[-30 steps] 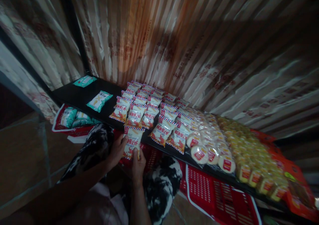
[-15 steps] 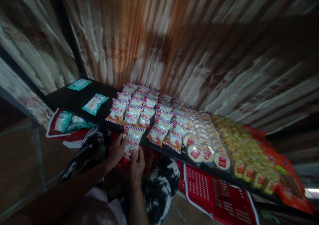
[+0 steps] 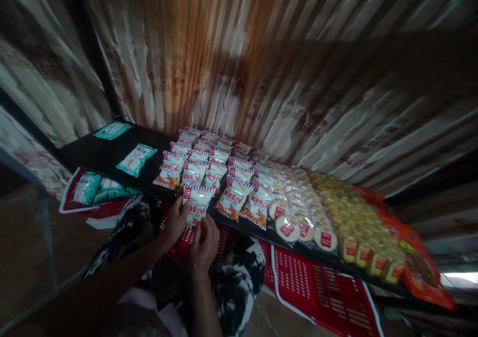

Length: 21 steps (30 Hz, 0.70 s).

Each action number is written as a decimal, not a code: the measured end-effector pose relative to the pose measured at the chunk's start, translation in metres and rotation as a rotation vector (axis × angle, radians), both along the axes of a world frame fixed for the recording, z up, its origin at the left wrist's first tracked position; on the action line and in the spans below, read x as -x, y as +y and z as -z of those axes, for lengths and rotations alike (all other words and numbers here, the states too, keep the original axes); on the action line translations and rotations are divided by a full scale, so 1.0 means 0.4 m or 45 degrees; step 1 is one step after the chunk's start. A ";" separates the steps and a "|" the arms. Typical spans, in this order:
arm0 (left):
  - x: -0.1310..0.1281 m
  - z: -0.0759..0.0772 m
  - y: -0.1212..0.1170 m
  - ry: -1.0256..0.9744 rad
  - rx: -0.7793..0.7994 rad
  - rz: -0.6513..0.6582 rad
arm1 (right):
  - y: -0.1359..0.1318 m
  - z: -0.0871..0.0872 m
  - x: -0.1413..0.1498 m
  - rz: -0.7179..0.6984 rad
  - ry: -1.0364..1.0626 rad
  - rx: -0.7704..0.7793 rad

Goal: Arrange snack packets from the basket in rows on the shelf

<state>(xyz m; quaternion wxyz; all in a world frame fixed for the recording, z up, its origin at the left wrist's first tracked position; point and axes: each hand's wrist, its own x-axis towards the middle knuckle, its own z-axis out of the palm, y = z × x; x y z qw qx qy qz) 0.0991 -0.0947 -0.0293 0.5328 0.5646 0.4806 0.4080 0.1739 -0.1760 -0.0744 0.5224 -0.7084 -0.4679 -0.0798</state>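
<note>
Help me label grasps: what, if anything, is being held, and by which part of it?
A striped-top snack packet: the left hand holds its left edge; the right hand is at its lower right, whether gripping is unclear.

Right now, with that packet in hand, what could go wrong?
1. The held packet could slip and drop: the left hand grips its side at the front edge of the black shelf, above a red basket.
2. It might nudge the packets behind it, which sit close together.
</note>
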 end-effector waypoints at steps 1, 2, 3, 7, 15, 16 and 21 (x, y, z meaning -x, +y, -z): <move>-0.003 -0.002 0.002 -0.004 -0.011 -0.002 | 0.001 -0.003 0.000 -0.007 -0.014 -0.002; -0.005 -0.004 0.005 -0.006 -0.023 -0.009 | 0.003 -0.006 0.000 -0.016 -0.021 -0.007; -0.007 -0.005 0.008 -0.008 -0.034 -0.020 | 0.004 -0.009 0.000 -0.026 -0.020 -0.013; -0.016 -0.008 0.024 0.005 -0.058 -0.074 | 0.013 -0.019 -0.003 -0.060 -0.010 -0.031; -0.043 -0.013 0.060 0.022 -0.165 -0.139 | 0.039 -0.042 -0.013 -0.122 -0.050 -0.070; -0.048 -0.013 0.064 0.015 -0.198 -0.148 | 0.042 -0.045 -0.016 -0.121 -0.055 -0.068; -0.070 -0.003 0.086 0.041 -0.328 -0.179 | 0.055 -0.059 -0.040 -0.120 -0.098 -0.016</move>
